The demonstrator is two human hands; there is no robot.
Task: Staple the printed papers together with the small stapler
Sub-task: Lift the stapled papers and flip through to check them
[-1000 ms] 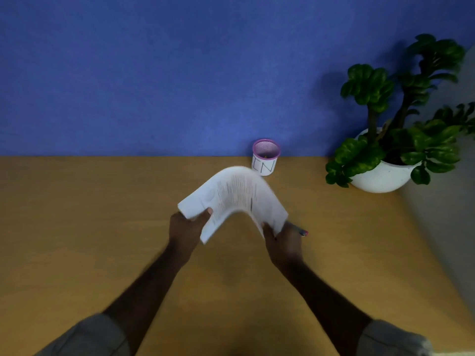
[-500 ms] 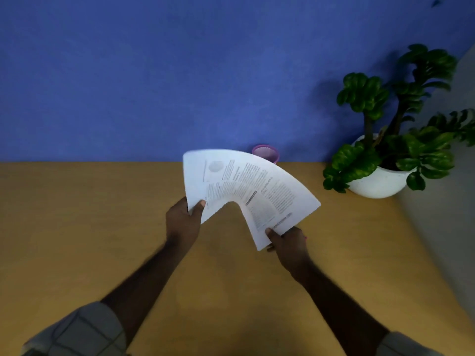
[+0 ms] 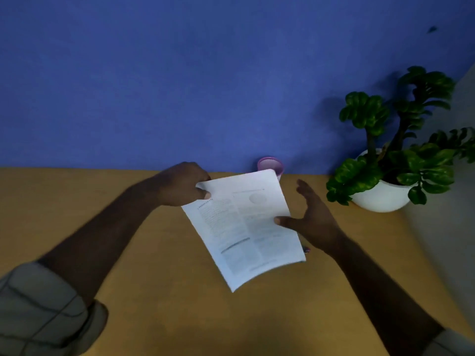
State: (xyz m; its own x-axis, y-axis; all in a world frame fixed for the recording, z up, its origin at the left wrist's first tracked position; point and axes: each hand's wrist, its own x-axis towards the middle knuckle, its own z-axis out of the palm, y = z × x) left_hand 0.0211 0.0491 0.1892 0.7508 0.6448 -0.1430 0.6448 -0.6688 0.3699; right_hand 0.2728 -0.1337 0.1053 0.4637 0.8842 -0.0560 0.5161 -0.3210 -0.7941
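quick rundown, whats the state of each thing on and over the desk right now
papers: lifted off the desk, tilted, print facing up
left hand: pinching the papers' top left corner
right hand: open, thumb on the papers' right edge
cup: upright by the wall, partly hidden behind the papers
plant: upright in a white pot
small object: on the desk, mostly hidden

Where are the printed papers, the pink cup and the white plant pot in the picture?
printed papers (image 3: 244,227), head view, middle of the top printed page.
pink cup (image 3: 270,164), head view, its rim above the papers' far edge.
white plant pot (image 3: 377,199), head view, its rounded front wall.
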